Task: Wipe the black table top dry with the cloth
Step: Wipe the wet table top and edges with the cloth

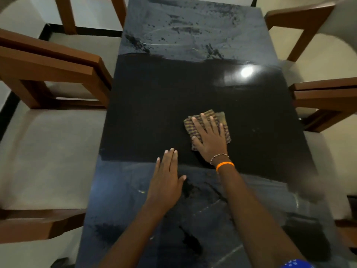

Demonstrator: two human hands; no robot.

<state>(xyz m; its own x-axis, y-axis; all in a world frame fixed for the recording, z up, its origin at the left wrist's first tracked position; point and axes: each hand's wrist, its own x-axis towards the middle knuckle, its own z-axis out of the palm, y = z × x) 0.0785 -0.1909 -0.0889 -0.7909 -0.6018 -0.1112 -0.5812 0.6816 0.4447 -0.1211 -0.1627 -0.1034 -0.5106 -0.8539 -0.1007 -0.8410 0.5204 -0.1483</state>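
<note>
Left hand (166, 176) flat on table top (146, 105), right hand (209, 137) flat (fingers spread) pressing folded cloth (193, 124), corner pointing away.

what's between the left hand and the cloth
Nothing: in the head view only bare black table top separates the left hand from the cloth under the right hand.

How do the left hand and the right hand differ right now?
The right hand lies flat on the folded checked cloth; the left hand lies flat on the bare table top. The right sits farther from the person, on the dark middle band; the left sits nearer, at that band's edge. Only the right wrist wears bands. Both have straight fingers.
</note>
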